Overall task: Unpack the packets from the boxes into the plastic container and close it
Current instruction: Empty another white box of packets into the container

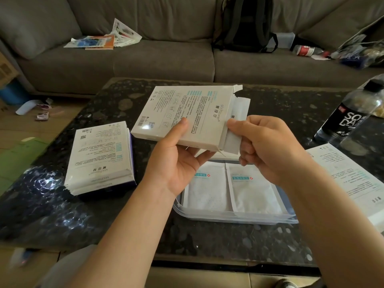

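- The left hand (176, 165) holds a white box (187, 109) in the air above the table (93, 215). Its thumb lies on the printed top face and its fingers are curled underneath.
- The right hand (261, 148) pinches a bundle of white packets (239, 115) between thumb and curled fingers. The bundle sticks partway out of the torn-open right end of the box.
- Straight below the hands stands the clear plastic container (234, 218), open, near the front edge of the table.
- Two flat packets (207, 190) already lie side by side inside it, so part of the unpacking looks done.
- A stack of boxes (99, 154) lies to the left on the table, well apart from the container. Whether they hold packets cannot be told.
- Another flat white box (349, 179) lies at the right edge, beside a dark bottle (349, 119). It may already be emptied, though that is a guess.
- What seems left: draw this bundle out and lay it in the container, deal with the stacked boxes, then close the container. No lid can be made out.
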`<action>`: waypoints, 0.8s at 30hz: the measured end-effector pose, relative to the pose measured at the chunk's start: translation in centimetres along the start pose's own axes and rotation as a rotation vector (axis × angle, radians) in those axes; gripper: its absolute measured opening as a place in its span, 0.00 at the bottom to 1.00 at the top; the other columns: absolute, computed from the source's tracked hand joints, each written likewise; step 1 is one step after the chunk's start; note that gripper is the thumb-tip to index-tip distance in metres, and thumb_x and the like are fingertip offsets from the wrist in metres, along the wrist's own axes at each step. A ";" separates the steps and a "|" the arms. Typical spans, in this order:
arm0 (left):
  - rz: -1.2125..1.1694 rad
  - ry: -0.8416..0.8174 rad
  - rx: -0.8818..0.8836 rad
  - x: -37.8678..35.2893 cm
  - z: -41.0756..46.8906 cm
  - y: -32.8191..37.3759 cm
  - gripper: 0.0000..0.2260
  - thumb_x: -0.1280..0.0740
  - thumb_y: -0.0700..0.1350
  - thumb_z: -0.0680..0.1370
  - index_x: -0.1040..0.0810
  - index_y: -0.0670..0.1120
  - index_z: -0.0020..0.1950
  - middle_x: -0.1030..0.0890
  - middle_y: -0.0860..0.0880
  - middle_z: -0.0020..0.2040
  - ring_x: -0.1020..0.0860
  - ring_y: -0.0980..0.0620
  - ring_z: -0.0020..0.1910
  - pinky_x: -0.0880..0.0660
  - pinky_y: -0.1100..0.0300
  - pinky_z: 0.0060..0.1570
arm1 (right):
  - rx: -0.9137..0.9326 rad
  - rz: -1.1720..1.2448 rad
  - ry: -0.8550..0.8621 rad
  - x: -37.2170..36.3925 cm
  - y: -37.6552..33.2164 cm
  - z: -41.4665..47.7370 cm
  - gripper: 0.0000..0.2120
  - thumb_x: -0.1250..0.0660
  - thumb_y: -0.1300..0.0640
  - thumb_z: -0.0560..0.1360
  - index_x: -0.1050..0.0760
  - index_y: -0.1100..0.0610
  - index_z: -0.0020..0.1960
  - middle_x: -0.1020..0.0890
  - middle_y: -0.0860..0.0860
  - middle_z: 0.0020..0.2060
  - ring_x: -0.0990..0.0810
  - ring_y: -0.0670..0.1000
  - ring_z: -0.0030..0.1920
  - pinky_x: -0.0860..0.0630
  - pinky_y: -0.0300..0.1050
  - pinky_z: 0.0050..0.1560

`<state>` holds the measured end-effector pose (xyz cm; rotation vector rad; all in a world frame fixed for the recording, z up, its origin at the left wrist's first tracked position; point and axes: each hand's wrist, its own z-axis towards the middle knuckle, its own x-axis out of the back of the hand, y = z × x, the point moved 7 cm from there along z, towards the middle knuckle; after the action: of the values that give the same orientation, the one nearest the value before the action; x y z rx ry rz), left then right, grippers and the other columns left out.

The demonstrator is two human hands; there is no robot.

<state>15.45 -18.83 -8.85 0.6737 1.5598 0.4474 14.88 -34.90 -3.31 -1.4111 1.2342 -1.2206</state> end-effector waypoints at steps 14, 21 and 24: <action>-0.056 0.009 0.017 -0.6 -0.3 -0.4 0.20 0.32 0.46 0.79 0.26 0.51 0.71 0.14 0.44 0.57 0.15 0.44 0.56 0.16 0.48 0.44 | 0.133 0.024 0.116 -0.4 -0.9 -0.2 0.20 0.32 0.50 0.79 0.32 0.60 0.34 0.13 0.54 0.42 0.24 0.58 0.34 0.23 0.47 0.36; -0.151 0.013 0.006 -0.4 -0.3 0.4 0.23 0.31 0.47 0.77 0.26 0.48 0.72 0.14 0.43 0.57 0.14 0.44 0.54 0.15 0.49 0.43 | 0.203 0.252 0.050 -0.1 -2.1 -0.3 0.15 0.36 0.54 0.82 0.30 0.62 0.41 0.13 0.54 0.46 0.13 0.56 0.48 0.19 0.47 0.39; -0.166 0.029 -0.019 -0.1 -0.3 1.0 0.22 0.31 0.46 0.77 0.26 0.48 0.71 0.14 0.44 0.57 0.15 0.44 0.56 0.15 0.48 0.42 | 0.203 0.366 0.071 0.6 -2.2 -0.2 0.13 0.36 0.54 0.82 0.26 0.60 0.41 0.14 0.56 0.47 0.14 0.56 0.49 0.20 0.45 0.39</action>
<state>15.36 -18.11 -8.05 0.5200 1.6223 0.3480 14.97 -35.25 -1.08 -0.9519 1.3086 -1.1101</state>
